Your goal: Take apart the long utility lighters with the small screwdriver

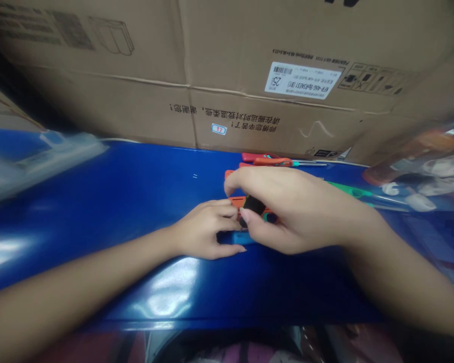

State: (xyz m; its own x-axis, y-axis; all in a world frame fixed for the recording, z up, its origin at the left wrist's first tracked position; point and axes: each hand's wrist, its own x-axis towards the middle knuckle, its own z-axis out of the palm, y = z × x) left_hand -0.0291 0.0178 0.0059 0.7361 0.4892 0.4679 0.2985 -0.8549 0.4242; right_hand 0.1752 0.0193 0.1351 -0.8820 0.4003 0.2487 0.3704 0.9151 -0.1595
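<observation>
My right hand (298,209) is closed around a short black object with a yellowish edge (254,204); its lower end is hidden. Below it lie an orange piece with a dark slot (236,201) and a blue piece (242,237), both partly covered by my hands. My left hand (208,227) rests on the table from the left. Its bent fingers press against the orange piece, and its thumb stretches out beside the blue one. Just behind my right hand, red and orange handles (267,160) with thin metal ends lie close together.
A large cardboard box (136,101) stands along the back of the blue table (155,176). Green-handled tools (350,190) with metal ends lie to the right, near white crumpled items (419,201). A blurred pale object (60,156) sits at left.
</observation>
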